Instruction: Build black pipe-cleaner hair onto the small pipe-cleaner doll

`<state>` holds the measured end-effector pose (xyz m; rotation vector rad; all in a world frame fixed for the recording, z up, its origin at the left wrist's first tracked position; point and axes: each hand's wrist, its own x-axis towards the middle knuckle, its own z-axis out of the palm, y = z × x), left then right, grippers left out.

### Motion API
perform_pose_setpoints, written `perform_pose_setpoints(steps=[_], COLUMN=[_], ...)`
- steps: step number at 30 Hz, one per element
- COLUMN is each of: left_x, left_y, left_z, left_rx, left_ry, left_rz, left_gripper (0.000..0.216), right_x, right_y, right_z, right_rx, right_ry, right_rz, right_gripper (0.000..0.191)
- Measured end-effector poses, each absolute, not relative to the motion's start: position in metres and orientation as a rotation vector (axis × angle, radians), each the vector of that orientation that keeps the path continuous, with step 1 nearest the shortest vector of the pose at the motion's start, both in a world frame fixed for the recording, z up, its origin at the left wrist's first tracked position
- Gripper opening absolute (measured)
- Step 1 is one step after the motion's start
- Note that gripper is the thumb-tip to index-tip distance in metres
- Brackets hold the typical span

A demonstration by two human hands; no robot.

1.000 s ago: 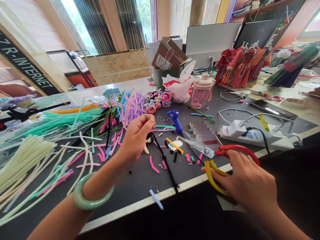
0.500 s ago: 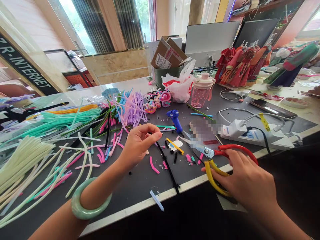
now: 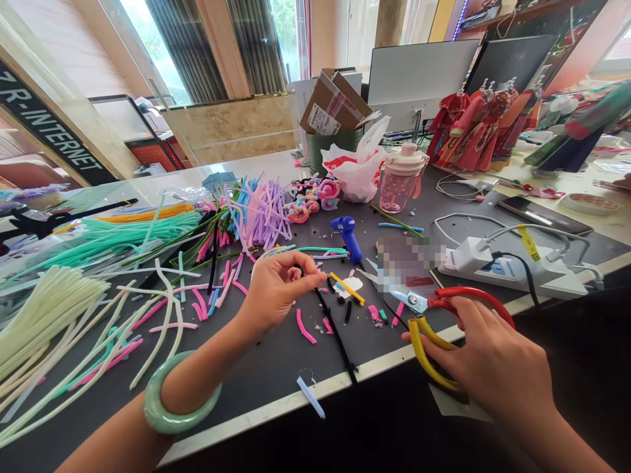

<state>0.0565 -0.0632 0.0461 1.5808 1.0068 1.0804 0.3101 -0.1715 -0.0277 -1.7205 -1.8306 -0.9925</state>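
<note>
Red-and-yellow scissors [image 3: 409, 301] sit at four o'clock under the right hand [image 3: 497, 358], its fingers [image 3: 458, 315] curled over the handles near the white table edge [image 3: 394, 361]; at seven o'clock, the left hand's [image 3: 280, 295] fingertips [image 3: 308, 279] pinch together over open dark tabletop [image 3: 266, 364].

Scissors [image 3: 411, 301] are fitted with bright steel blades and glossy plastic loops, red and yellow. Fuzzy matt pile is seen on the chenille stems [image 3: 266, 213]. Glossy blue plastic is used on the glue gun [image 3: 347, 238]. Bench top [image 3: 276, 355]: dark, matt, smooth. Bottle [image 3: 401, 187] is pink plastic, gloss finish. Thin crinkled plastic is seen in the white bag [image 3: 357, 177], rough brown card in the box [image 3: 335, 108]. Power strip [image 3: 503, 272]: smooth white plastic. Bangle [image 3: 156, 407]: polished, pale green, stone-like.
</note>
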Motion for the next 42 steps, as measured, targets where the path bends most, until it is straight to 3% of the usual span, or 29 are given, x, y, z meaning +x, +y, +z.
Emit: perform_pose_setpoints(steps=[8, 14, 19, 22, 28, 32, 39, 42], left_x=[0.028, 0.007, -0.016, -0.026, -0.036, -0.045, -0.068, -0.070], left_y=[-0.052, -0.063, -0.068, -0.066, -0.059, -0.054, -0.047, -0.044], left_z=[0.062, 0.050, 0.034, 0.032, 0.033, 0.032, 0.035, 0.034], left_rx=[1.719, 2.043, 2.131, 2.096, 2.145, 2.146, 2.251, 2.235], left_ry=[1.044, 1.062, 1.220, 1.361, 1.493, 1.511, 1.677, 1.738], left_rz=[1.186, 0.618, 0.419, 0.398, 0.354, 0.343, 0.248, 0.370], left_gripper=[0.011, 0.021, 0.011, 0.014, 0.038, 0.025, 0.035, 0.022], right_x=[0.305, 0.304, 0.300, 0.296, 0.292, 0.289, 0.280, 0.277], right_y=[-0.171, -0.169, -0.166, -0.164, -0.161, -0.158, -0.154, -0.151], right_z=[-0.027, -0.031, -0.032, -0.031, -0.031, -0.029, -0.031, -0.033], right_rx=[-1.811, -1.801, -1.816, -1.829, -1.841, -1.826, -1.915, -1.987], right_ry=[-1.803, -1.826, -1.846, -1.862, -1.871, -1.906, -1.889, -1.858], right_rz=[-0.879, -0.828, -0.757, -0.739, -0.701, -0.658, -0.511, -0.310], right_gripper=[0.046, 0.040, 0.042, 0.043, 0.044, 0.044, 0.043, 0.040])
